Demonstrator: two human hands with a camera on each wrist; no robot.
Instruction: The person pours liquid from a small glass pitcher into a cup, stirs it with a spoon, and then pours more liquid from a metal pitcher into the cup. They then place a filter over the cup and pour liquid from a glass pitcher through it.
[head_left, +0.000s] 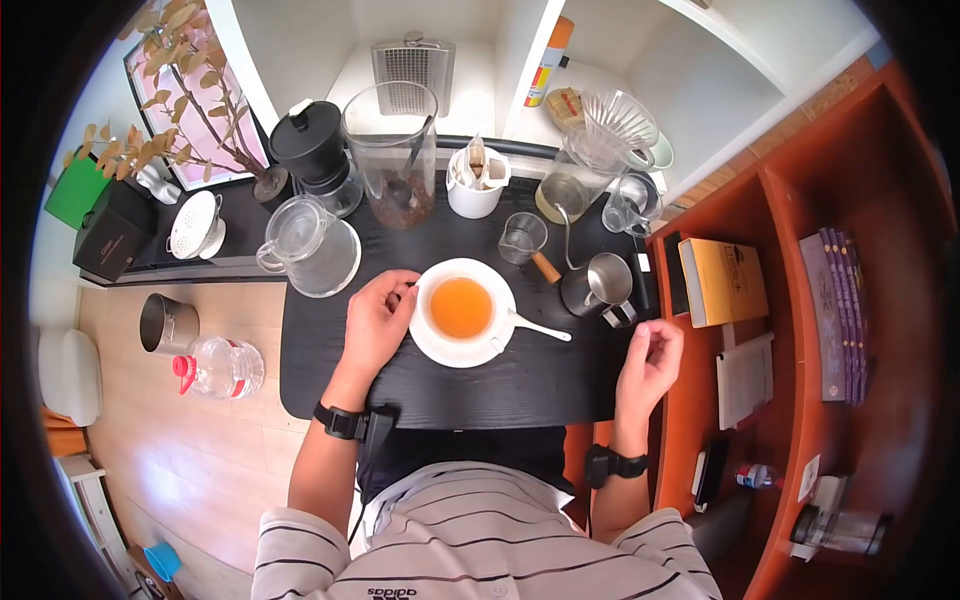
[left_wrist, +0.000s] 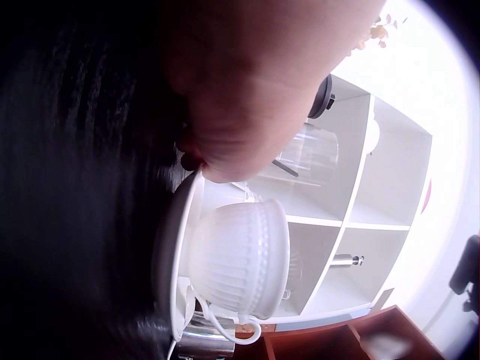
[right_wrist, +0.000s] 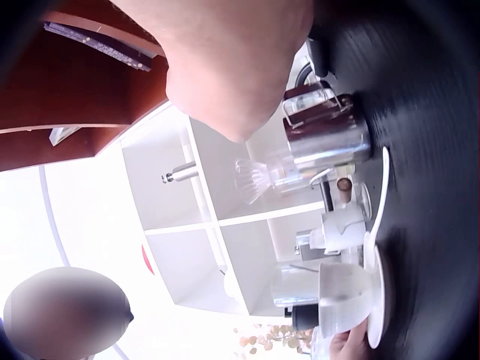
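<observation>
A white teacup (left_wrist: 240,259) filled with amber tea (head_left: 461,307) stands on a white saucer (head_left: 438,352) near the middle of the black table. Its ribbed side and looped handle show in the left wrist view. My left hand (head_left: 381,320) pinches the saucer's left rim, thumb on top and fingertips below, partly hidden. A white spoon (head_left: 540,327) lies on the saucer, its handle sticking out to the right. My right hand (head_left: 648,368) hovers at the table's right edge, fingers loosely curled, holding nothing. The steel pitcher (head_left: 597,285) is the nearest vessel to it.
Behind the cup stand a lidded glass pot (head_left: 312,247), a tall glass canister (head_left: 392,150), a white mug (head_left: 475,185) and a small wooden-handled glass pitcher (head_left: 523,238). A ribbed glass dripper (head_left: 618,125) sits back right. A red-brown bookshelf (head_left: 790,230) borders the right side.
</observation>
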